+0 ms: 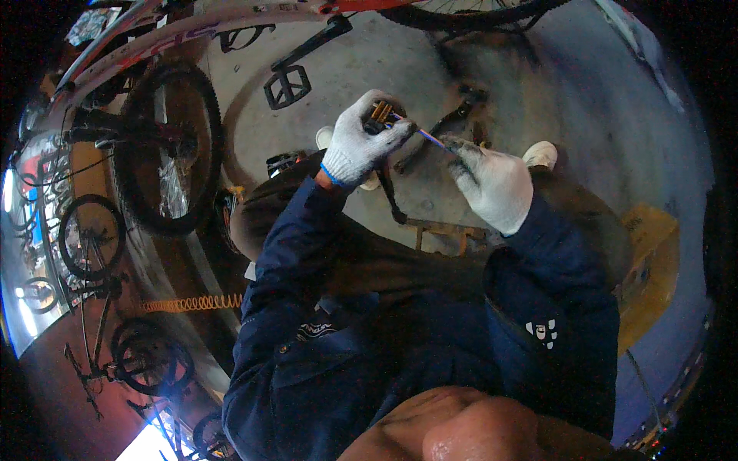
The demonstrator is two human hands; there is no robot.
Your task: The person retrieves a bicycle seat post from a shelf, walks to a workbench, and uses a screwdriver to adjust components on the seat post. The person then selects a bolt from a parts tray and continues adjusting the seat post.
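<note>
My left hand (361,138), in a white knit glove with a blue cuff, grips a small black and brass-coloured part (380,114). My right hand (492,184), gloved in white with dark smudged fingertips, is closed on a thin purple-blue rod-like tool (430,138), which slants up leftward to that part; whether its tip touches is unclear. Above my left hand, a black pedal (286,86) hangs on a crank arm (323,42) of a bicycle. Below and between my hands, dark metal pieces (453,115) lie on the grey concrete floor (576,115).
A light-coloured bicycle frame (192,27) crosses the top. A wheel (207,154) stands at left, with more bicycles (96,307) beyond. An orange coiled hose (192,303) runs to the left of my body. A cardboard piece (653,269) lies at right.
</note>
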